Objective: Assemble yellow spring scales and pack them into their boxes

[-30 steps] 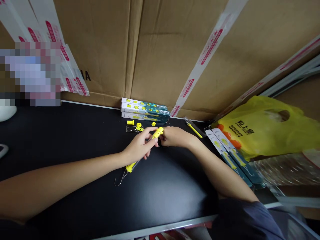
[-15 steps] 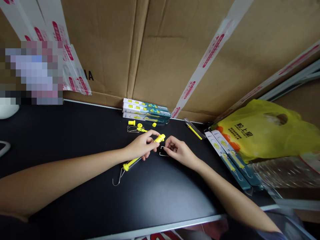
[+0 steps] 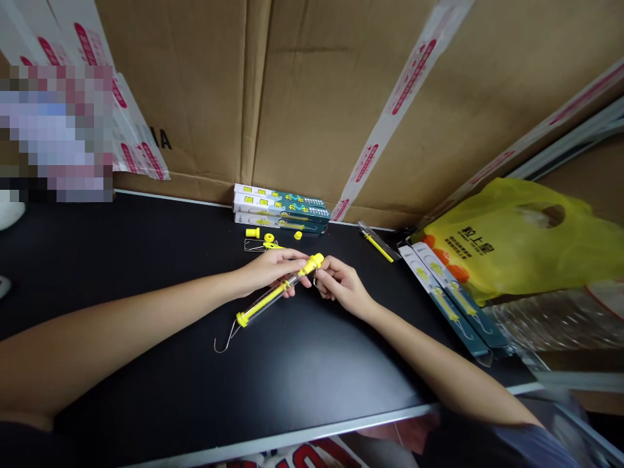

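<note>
Left hand (image 3: 283, 268): fingers closed around the upper part of a clear tube (image 3: 266, 300)
Right hand (image 3: 342, 285): thumb and fingers pinched on a bent wire (image 3: 316, 281), just beside the tube's yellow cap (image 3: 314, 262)
Tube: held slanting above the black table (image 3: 312, 377), hook (image 3: 224, 348) at its lower left end
Small yellow parts (image 3: 252, 233): on the table, before the stacked boxes (image 3: 281, 209)
Bag (image 3: 521, 244): yellow, far right, behind two more boxes (image 3: 446, 296)

The spring scale (image 3: 266, 302) lies in my left hand (image 3: 275, 268), left of my right hand (image 3: 344, 287); behind them, stacked boxes (image 3: 280, 209) on the table (image 3: 312, 377); far right, a bag (image 3: 526, 250).
</note>
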Tool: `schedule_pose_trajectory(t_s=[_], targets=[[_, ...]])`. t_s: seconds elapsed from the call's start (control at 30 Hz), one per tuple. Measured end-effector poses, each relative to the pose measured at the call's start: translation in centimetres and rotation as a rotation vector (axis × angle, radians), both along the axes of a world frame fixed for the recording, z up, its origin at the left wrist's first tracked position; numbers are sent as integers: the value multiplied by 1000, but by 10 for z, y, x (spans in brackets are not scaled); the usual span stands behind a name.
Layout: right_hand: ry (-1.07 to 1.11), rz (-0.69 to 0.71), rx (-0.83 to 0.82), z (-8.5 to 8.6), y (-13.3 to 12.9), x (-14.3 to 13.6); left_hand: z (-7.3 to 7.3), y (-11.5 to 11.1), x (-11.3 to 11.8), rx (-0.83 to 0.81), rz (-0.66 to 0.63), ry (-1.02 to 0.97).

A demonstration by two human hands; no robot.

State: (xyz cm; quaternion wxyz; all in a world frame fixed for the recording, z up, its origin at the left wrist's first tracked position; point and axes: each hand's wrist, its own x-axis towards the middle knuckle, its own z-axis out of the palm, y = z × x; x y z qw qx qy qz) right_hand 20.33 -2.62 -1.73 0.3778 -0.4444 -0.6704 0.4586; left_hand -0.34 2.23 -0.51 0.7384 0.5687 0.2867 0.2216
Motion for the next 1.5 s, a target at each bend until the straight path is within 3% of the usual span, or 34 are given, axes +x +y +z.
schedule_pose_trajectory(t_s=[0.2, 0.47, 0.83, 1.1, 1.5], targets=[[-10, -38, 73, -2, -2, 1, 1, 5, -3, -10, -87, 29], [-129, -60, 205, -1, -4, 1, 4, 4, -3, 1, -55, 77], [-348, -144, 521, -3, -6, 0, -1, 0, 1, 106, -117, 142], [-491, -131, 524, -6, -6, 0, -2, -3, 5, 97, -97, 182], [-595, -168, 539, -12, -8, -4, 3, -2, 3, 79, -193, 249]])
